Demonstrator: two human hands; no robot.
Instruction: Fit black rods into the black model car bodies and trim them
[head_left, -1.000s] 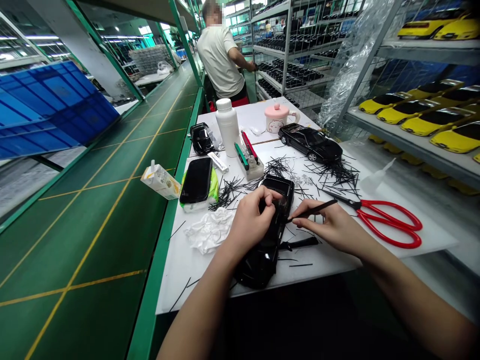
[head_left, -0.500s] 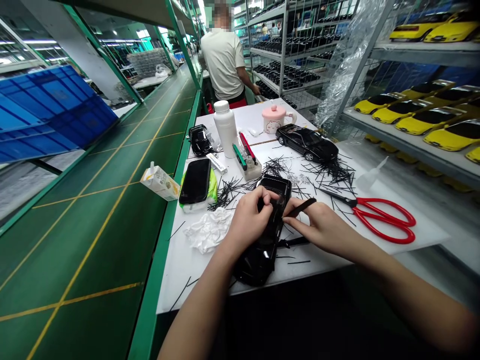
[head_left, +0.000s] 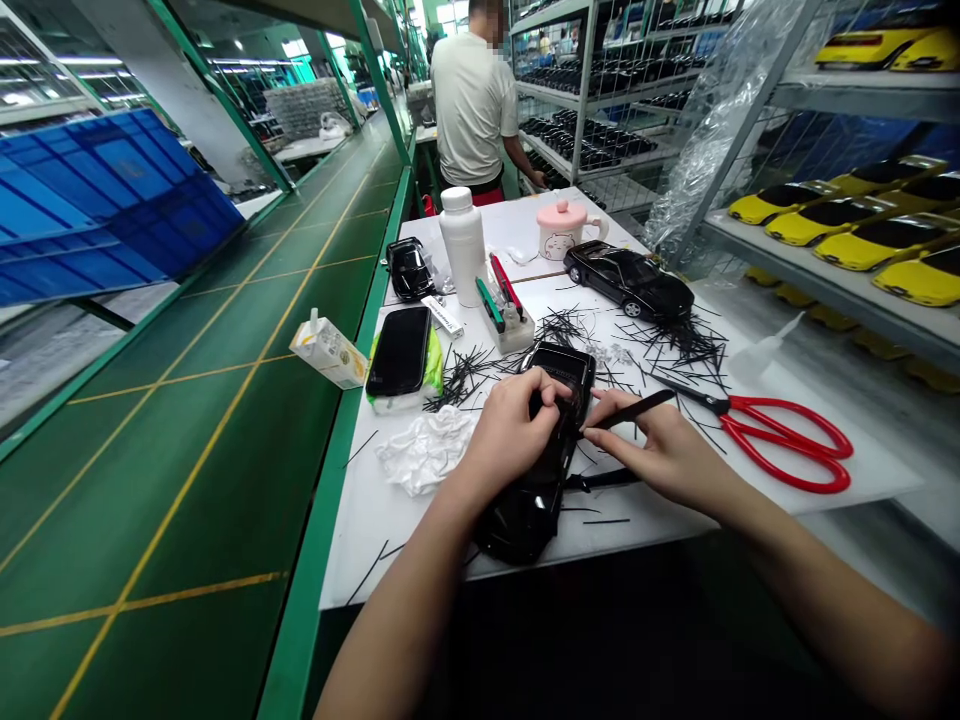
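A black model car body (head_left: 521, 520) lies lengthwise on the white table before me, its middle partly covered by my hands. My left hand (head_left: 511, 425) is closed over its left side, fingers curled and thumb bent in. In my right hand (head_left: 656, 440), what looks like black tweezers (head_left: 630, 410) is pinched between thumb and fingers, its tip at the right edge of the body. Another slim black tool (head_left: 604, 480) rests on the table beneath that hand. Short black strips (head_left: 465, 375) are scattered around the car body. Red-handled scissors (head_left: 787, 430) lie to the right.
A finished black model car (head_left: 630, 280), a pink-lidded mug (head_left: 562, 230), a white bottle (head_left: 463, 245), a phone (head_left: 400, 350) and crumpled tissue (head_left: 424, 450) are on the table. A green conveyor (head_left: 225, 400) runs left; yellow cars (head_left: 862, 240) fill the right rack. A person (head_left: 474, 110) stands ahead.
The view has shifted slightly, moving the scene rightward. The tweezers in my right hand now lie flatter, with more of their length showing. My left hand keeps its place on the car body.
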